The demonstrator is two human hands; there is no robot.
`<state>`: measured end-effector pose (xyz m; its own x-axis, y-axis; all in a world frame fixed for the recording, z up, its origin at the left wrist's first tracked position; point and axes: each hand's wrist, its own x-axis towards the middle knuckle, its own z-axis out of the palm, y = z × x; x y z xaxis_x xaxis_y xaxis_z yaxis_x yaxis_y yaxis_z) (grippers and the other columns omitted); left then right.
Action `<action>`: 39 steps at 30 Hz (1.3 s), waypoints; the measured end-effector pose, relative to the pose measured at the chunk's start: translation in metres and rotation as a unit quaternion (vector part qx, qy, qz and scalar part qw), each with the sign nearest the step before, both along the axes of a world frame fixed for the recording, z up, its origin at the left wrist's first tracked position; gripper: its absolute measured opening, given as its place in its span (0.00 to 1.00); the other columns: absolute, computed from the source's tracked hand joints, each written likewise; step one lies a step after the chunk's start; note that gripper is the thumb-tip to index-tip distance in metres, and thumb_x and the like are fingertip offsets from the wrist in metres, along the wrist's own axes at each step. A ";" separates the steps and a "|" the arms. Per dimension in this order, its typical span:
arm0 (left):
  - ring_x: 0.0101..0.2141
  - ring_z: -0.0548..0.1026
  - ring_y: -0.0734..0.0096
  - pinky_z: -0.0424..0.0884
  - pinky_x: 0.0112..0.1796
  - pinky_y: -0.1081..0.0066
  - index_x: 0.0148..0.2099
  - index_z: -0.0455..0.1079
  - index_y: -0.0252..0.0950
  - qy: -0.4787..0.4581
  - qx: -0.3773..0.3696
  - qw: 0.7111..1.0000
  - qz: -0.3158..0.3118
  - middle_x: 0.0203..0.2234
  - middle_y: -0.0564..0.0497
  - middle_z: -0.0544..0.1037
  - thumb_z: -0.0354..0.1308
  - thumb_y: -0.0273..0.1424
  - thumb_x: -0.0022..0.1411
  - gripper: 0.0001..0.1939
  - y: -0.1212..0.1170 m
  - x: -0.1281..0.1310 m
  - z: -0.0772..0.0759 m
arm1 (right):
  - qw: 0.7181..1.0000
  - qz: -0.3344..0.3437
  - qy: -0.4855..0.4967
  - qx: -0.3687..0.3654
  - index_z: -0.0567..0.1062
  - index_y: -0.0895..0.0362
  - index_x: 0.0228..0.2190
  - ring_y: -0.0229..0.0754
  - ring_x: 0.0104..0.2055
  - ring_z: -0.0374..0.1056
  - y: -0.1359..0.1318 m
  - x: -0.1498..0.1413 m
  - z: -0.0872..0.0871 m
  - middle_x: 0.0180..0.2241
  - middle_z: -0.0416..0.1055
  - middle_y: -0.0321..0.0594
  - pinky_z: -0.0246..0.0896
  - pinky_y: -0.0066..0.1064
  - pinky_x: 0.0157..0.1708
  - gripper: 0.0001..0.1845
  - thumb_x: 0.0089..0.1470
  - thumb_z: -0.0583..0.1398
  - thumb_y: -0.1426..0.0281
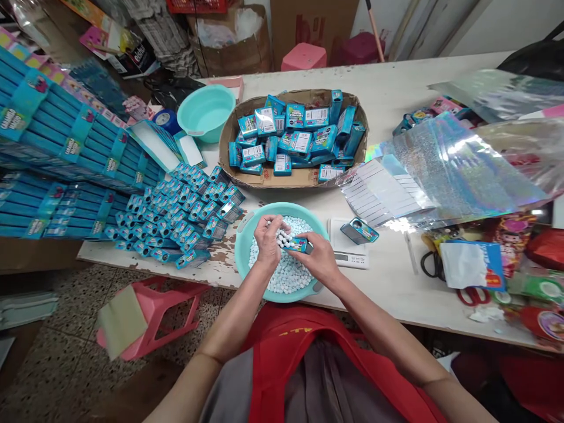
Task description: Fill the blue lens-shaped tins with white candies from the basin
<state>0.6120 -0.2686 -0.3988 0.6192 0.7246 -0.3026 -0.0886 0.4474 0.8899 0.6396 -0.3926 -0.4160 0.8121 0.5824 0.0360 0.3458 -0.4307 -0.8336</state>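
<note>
Over a turquoise basin (pixel 241 247) of small white and pale blue candies (pixel 288 276), my left hand (pixel 267 239) is cupped round a heap of the same candies. My right hand (pixel 318 256) grips a small blue candy box (pixel 296 244), which lies tilted with its end toward the left hand's candies. To the right, another blue candy box (pixel 360 231) rests on a white kitchen scale (pixel 352 258). On the left, many small blue boxes (pixel 176 217) with round holes in their ends stand packed together on the table.
Behind the basin is a cardboard tray (pixel 268 177) heaped with blue boxes. An unused-looking turquoise bowl (pixel 207 110) stands back left, beside tall stacks of flat blue cartons (pixel 57 129). Shiny plastic sheets (pixel 458 158), scissors (pixel 432 264) and packets lie right. A pink stool (pixel 154 317) stands below left.
</note>
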 end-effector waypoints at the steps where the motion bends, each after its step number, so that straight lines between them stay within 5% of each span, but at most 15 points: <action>1: 0.21 0.73 0.74 0.67 0.26 0.73 0.30 0.63 0.35 0.001 0.006 1.000 0.005 0.19 0.56 0.71 0.64 0.37 0.48 0.15 0.000 0.001 0.000 | 1.000 0.001 0.000 0.002 0.74 0.53 0.37 0.50 0.43 0.70 0.000 0.000 0.000 0.38 0.75 0.42 0.61 0.41 0.43 0.16 0.44 0.67 0.65; 11: 0.21 0.71 0.76 0.67 0.27 0.74 0.30 0.64 0.35 0.002 0.031 0.999 0.006 0.19 0.56 0.71 0.63 0.36 0.51 0.12 0.001 0.005 0.000 | 1.000 0.000 0.001 0.013 0.74 0.53 0.37 0.50 0.41 0.70 0.000 0.003 -0.003 0.36 0.75 0.41 0.62 0.41 0.42 0.15 0.44 0.66 0.65; 23: 0.19 0.69 0.76 0.67 0.26 0.73 0.30 0.63 0.36 -0.041 0.043 0.995 -0.085 0.15 0.59 0.63 0.60 0.37 0.54 0.11 0.004 -0.001 0.007 | 0.996 -0.025 0.056 0.060 0.75 0.54 0.35 0.50 0.40 0.70 0.000 0.003 -0.007 0.36 0.75 0.41 0.63 0.42 0.42 0.16 0.42 0.67 0.64; 27: 0.24 0.72 0.72 0.69 0.28 0.69 0.32 0.65 0.37 0.096 0.138 0.978 -0.123 0.24 0.54 0.71 0.53 0.40 0.59 0.11 0.042 0.000 -0.026 | 0.986 -0.042 0.115 0.113 0.75 0.52 0.37 0.47 0.43 0.70 -0.018 0.002 -0.002 0.39 0.75 0.40 0.64 0.39 0.45 0.17 0.43 0.68 0.62; 29: 0.32 0.74 0.67 0.70 0.36 0.66 0.33 0.68 0.37 0.199 0.284 0.916 -0.200 0.30 0.50 0.74 0.53 0.37 0.59 0.09 0.056 0.004 -0.053 | 0.980 -0.059 0.129 0.136 0.75 0.52 0.38 0.47 0.44 0.70 -0.026 0.001 0.001 0.40 0.75 0.39 0.64 0.39 0.46 0.19 0.42 0.68 0.61; 31: 0.43 0.72 0.63 0.67 0.46 0.63 0.36 0.71 0.38 0.254 0.426 0.826 -0.269 0.38 0.47 0.74 0.54 0.32 0.59 0.06 0.059 0.010 -0.079 | 0.978 -0.081 0.132 0.141 0.75 0.52 0.37 0.47 0.44 0.71 -0.031 0.001 0.002 0.40 0.75 0.40 0.64 0.39 0.46 0.19 0.41 0.69 0.61; 34: 0.49 0.67 0.60 0.60 0.53 0.60 0.41 0.72 0.37 0.270 0.512 0.755 -0.309 0.45 0.44 0.72 0.55 0.33 0.59 0.09 0.043 0.019 -0.102 | 0.980 -0.096 0.121 0.124 0.76 0.53 0.36 0.47 0.42 0.71 -0.030 0.004 0.001 0.38 0.75 0.40 0.65 0.40 0.46 0.18 0.41 0.69 0.61; 37: 0.49 0.66 0.59 0.60 0.53 0.60 0.40 0.72 0.38 0.277 0.493 0.753 -0.338 0.43 0.45 0.72 0.57 0.35 0.58 0.09 0.023 0.017 -0.107 | 0.984 -0.093 0.096 0.114 0.76 0.52 0.37 0.47 0.42 0.71 -0.025 0.007 0.000 0.38 0.76 0.40 0.66 0.40 0.45 0.18 0.42 0.68 0.60; 39: 0.45 0.68 0.61 0.62 0.49 0.64 0.35 0.71 0.39 0.281 0.419 0.797 -0.332 0.38 0.48 0.73 0.60 0.32 0.54 0.05 0.016 0.009 -0.105 | 0.986 -0.096 0.083 0.107 0.76 0.53 0.37 0.47 0.41 0.72 -0.023 0.008 0.000 0.37 0.76 0.40 0.66 0.40 0.43 0.18 0.42 0.67 0.59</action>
